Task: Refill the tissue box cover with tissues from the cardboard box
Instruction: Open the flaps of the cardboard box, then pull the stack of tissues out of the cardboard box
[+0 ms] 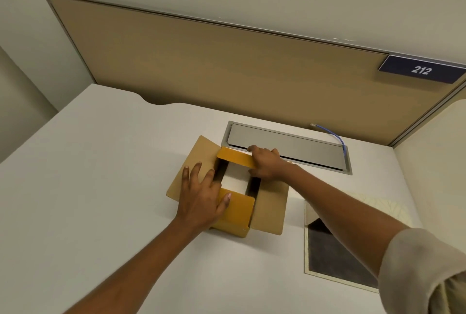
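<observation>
A brown cardboard box (269, 209) sits in the middle of the white desk with its flaps spread. White tissues (235, 179) show through the opening. My left hand (201, 197) lies flat, fingers apart, across the left flap and the near yellow flap. My right hand (266, 162) grips the far yellow flap (234, 157) at its right end. The tissue box cover (335, 255), pale with a dark hollow inside, lies to the right of the box, partly hidden by my right forearm.
A grey metal cable hatch (290, 142) is set into the white desk (100, 187) just behind the box, with a blue cable (335, 137) coming out of it. A tan partition panel (227, 66) with a "212" sign (421, 70) stands behind.
</observation>
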The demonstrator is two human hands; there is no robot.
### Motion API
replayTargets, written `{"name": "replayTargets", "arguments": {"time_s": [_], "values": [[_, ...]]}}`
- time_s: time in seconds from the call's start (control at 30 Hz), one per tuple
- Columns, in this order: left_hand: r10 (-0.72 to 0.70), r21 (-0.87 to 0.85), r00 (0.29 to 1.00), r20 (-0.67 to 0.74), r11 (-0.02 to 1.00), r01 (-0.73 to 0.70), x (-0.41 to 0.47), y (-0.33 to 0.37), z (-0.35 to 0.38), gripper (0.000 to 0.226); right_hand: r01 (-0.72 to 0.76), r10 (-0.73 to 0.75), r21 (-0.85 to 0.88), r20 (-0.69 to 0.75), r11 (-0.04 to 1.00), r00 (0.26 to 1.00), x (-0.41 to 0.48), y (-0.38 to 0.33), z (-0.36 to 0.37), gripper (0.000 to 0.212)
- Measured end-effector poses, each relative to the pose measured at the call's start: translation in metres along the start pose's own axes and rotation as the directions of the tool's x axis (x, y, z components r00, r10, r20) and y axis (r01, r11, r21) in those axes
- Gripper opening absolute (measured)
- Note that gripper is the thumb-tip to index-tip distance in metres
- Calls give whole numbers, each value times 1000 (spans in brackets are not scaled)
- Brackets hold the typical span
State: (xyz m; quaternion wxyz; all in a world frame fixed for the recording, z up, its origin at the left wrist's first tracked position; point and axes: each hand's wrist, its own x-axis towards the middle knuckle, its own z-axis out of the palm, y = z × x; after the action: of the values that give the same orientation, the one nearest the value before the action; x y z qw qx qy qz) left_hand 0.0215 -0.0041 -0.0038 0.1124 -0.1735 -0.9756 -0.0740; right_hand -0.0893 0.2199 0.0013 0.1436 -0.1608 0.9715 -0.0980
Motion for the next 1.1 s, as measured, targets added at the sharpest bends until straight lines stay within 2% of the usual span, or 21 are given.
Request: {"name": "replayTargets", "arguments": {"time_s": [0.13, 0.27, 0.4, 0.6, 0.73, 0.8, 0.87, 0.97, 1.03, 1.1], "values": [[36, -55, 943, -331, 997, -58, -20, -1, -9, 41, -76, 90, 162, -77, 984, 993, 10, 20, -23, 49], [16, -68, 886, -463, 996, -53, -46, -2, -6, 43, -198, 238, 235, -156, 952, 959, 24, 30, -30, 49], [31, -34, 907, -421, 998, -50, -73, -5, 9, 44, -242, 265, 134, -197, 961, 944, 36, 29, -31, 57], [111, -11, 960, -258, 993, -118, -101, -13, 38, 39, -263, 254, -25, -181, 964, 950, 43, 28, -24, 58], [152, 22, 976, -159, 988, -150, -109, -17, 46, 43, -246, 217, -161, -178, 956, 960, 42, 18, -17, 61], [145, 21, 980, -139, 989, -144, -111, -17, 45, 43, -222, 172, -224, -222, 949, 960, 40, 10, -18, 56], [129, 19, 982, -135, 992, -128, -107, -14, 40, 43, -156, 68, -308, -281, 939, 957, 37, 0, -19, 54], [105, 25, 986, -128, 994, -102, -90, -6, 28, 41, 91, -259, -453, -322, 887, 911, 30, -16, -10, 43], [71, 23, 992, -109, 997, -69, -72, 1, 18, 32, 309, -473, -526, -209, 792, 856, 28, -25, 2, 35], [38, 32, 997, -64, 999, -36, -54, 8, 12, 21, 459, -569, -570, -18, 681, 822, 28, -31, 13, 41]]}}
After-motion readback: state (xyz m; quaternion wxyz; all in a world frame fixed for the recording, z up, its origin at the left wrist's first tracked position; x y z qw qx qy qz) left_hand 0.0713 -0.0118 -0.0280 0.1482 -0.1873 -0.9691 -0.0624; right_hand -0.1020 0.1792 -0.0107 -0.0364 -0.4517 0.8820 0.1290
